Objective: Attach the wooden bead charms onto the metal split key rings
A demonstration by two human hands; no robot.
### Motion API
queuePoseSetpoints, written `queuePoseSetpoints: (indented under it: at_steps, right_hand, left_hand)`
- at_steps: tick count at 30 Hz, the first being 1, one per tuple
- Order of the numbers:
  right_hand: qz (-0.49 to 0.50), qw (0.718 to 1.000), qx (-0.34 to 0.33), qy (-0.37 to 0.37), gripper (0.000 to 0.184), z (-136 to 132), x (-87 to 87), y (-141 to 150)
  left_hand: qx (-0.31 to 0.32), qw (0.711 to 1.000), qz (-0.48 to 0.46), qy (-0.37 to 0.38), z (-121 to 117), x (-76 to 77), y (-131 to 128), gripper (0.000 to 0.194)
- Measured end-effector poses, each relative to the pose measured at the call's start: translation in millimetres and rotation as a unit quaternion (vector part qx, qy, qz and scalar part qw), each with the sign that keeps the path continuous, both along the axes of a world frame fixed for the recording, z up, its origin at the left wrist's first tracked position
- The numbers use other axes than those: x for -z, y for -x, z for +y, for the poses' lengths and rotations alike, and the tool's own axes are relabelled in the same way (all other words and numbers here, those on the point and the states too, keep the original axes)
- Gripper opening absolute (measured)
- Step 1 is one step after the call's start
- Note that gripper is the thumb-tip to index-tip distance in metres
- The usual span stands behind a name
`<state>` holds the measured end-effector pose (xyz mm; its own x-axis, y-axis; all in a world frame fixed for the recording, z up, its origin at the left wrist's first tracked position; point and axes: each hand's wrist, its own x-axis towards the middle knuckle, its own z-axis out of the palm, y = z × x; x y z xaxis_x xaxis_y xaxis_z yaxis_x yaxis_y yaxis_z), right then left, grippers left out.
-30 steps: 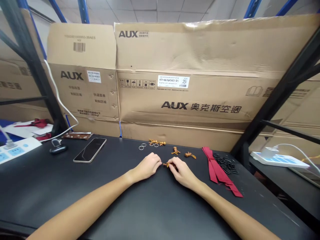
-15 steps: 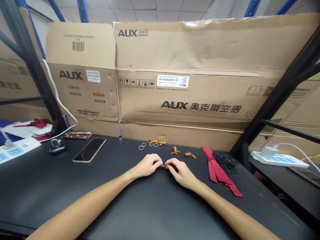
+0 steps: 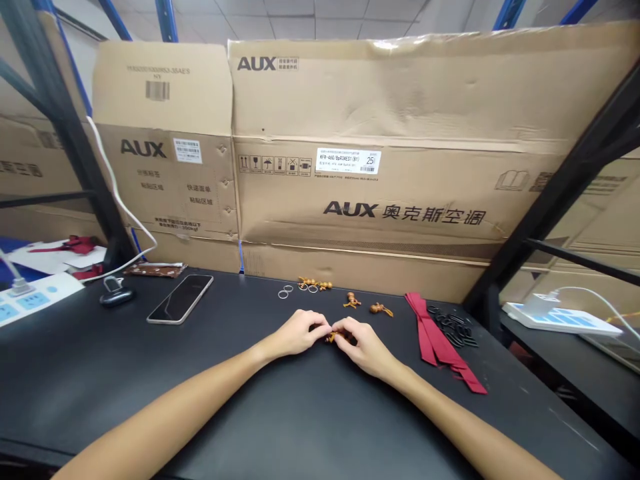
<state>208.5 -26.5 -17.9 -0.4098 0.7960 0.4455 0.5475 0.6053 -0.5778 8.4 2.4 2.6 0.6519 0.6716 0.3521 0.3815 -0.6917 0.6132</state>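
Note:
My left hand (image 3: 300, 332) and my right hand (image 3: 366, 347) meet low over the black table, fingertips nearly touching. Between them is a small brown gourd charm with an orange cord (image 3: 331, 338), mostly hidden by the fingers. Thumb and fingers of each hand are pinched together on it. Beyond the hands lie two similar charms, one upright-looking gourd (image 3: 351, 297) and one gourd on its side (image 3: 376, 309). Farther back, a cluster of gourd charms (image 3: 313, 283) sits by several metal split rings (image 3: 283, 294).
Red ribbon strips (image 3: 433, 337) lie to the right beside a pile of black clasps (image 3: 454, 327). A phone (image 3: 181, 299), a black earbud case (image 3: 117, 296) and a brown wrapper (image 3: 156, 269) are on the left. Cardboard (image 3: 360, 193) walls the back; power strips (image 3: 560, 319) flank the table.
My left fingertips have come in closer to the right ones, over the small charm. More of the charm is covered now. The view has shifted slightly.

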Motion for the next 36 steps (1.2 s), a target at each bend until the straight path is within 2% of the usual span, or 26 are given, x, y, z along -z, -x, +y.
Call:
queuePoseSetpoints:
  at_steps: [9,17,30,36]
  right_hand:
    - [0.001,0.999,0.031,0.012,0.013,3.9,1.9,-0.9]
    - [0.043,0.999,0.013,0.030,0.008,-0.7,-4.0,2.1]
    - [0.046,0.998,0.009,0.033,0.007,-1.5,-5.4,2.5]
    - [0.049,0.998,0.013,0.041,0.008,-0.8,-5.1,2.1]
  left_hand:
    - [0.036,0.999,-0.014,0.011,6.7,5.4,3.3,0.018]
    - [0.018,1.000,-0.020,-0.002,7.9,8.3,1.0,0.016]
    - [0.018,0.999,0.013,-0.049,6.3,8.2,1.7,0.016]
    - [0.026,0.997,-0.001,-0.073,6.7,9.8,1.6,0.016]
